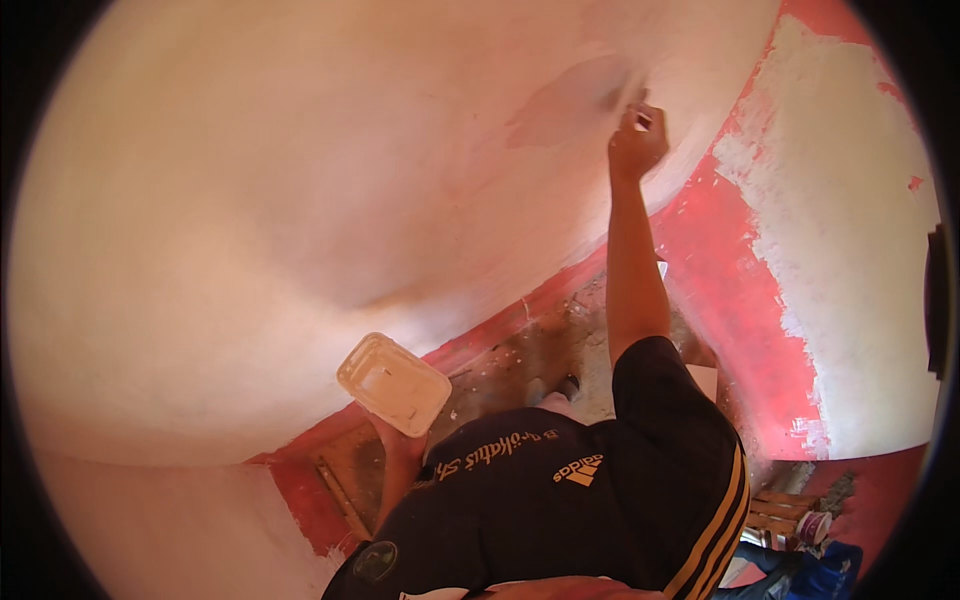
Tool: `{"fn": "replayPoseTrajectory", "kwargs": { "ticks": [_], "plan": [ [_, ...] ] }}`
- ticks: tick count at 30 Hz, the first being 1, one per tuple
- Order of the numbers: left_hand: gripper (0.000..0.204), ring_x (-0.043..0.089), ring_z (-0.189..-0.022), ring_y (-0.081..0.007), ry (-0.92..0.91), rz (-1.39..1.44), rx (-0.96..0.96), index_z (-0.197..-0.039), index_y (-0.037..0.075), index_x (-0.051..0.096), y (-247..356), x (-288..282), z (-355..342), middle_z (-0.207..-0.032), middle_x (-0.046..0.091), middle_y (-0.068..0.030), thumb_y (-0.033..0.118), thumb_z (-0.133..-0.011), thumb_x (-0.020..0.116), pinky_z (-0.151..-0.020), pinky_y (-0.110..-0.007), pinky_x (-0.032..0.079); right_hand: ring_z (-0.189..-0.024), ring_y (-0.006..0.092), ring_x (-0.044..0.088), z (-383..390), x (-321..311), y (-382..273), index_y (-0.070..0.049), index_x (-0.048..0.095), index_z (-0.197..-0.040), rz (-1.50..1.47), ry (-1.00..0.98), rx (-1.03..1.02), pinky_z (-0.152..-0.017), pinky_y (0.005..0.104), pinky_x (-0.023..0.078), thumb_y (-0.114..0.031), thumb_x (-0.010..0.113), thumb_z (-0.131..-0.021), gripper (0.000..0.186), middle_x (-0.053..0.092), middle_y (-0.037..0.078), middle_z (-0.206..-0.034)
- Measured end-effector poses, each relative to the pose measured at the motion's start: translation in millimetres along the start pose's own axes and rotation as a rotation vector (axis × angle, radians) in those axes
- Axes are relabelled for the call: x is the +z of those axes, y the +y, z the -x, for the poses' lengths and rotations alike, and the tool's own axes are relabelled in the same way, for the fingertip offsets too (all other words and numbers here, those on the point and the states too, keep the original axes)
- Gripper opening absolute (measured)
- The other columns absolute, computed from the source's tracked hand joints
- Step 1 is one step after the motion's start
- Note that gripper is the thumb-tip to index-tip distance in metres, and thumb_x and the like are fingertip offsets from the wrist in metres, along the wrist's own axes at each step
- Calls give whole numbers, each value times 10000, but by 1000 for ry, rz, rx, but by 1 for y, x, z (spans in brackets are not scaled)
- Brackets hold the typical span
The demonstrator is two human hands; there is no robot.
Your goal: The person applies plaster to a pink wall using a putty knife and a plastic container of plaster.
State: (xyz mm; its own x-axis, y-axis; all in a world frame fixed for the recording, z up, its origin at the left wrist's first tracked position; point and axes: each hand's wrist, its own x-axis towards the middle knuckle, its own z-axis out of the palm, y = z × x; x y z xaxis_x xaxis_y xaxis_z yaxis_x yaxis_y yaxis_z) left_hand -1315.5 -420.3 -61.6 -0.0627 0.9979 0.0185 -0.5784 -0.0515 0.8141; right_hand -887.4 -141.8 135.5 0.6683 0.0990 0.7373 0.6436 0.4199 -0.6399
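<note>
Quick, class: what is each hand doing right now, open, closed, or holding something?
Left hand: closed under a white tub, holding it up.
Right hand: closed on a small tool against the wall.

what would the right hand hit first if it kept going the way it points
The wall. The right hand holds a small tool aimed up at the darker wet patch, apparently already touching it, though depth is unclear.

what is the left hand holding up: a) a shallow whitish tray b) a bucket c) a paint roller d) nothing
a: the left hand grips a shallow whitish tray from below, while the right hand presses a small tool against the pale wall.
</note>
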Motion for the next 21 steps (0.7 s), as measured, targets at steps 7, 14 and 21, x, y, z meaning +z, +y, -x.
{"fn": "replayPoseTrajectory", "kwargs": {
  "ticks": [7, 14, 21],
  "plan": [
    [615, 566, -1225, -231, -61, -227, 110, -1451, 166, 420, 13, 26, 8, -1356, 542, -29, 612, -1030, 399, -1004, -424, 524, -784, 295, 696, 172, -37, -149, -66, 637, -806, -314, -649, -513, -647, 353, 554, -5, 762, -811, 138, 695, 127, -843],
    [650, 552, -1252, -243, -10, 106, -35, -1476, 168, 392, -5, 10, 19, -1403, 512, -41, 630, -1018, 406, -1026, -444, 509, -630, 207, 635, 3, -41, -86, -57, 669, -854, -135, -150, 138, -587, 327, 500, -113, 664, -913, 81, 668, 93, -777],
    [676, 527, -1290, -242, -42, 207, -91, -1495, 173, 375, -11, 5, 23, -1425, 503, -38, 644, -1011, 403, -1070, -451, 474, -705, 272, 635, 144, -2, -95, -59, 637, -833, -18, -338, -518, -611, 366, 516, -65, 693, -858, 61, 660, 102, -822]
  ]
}}
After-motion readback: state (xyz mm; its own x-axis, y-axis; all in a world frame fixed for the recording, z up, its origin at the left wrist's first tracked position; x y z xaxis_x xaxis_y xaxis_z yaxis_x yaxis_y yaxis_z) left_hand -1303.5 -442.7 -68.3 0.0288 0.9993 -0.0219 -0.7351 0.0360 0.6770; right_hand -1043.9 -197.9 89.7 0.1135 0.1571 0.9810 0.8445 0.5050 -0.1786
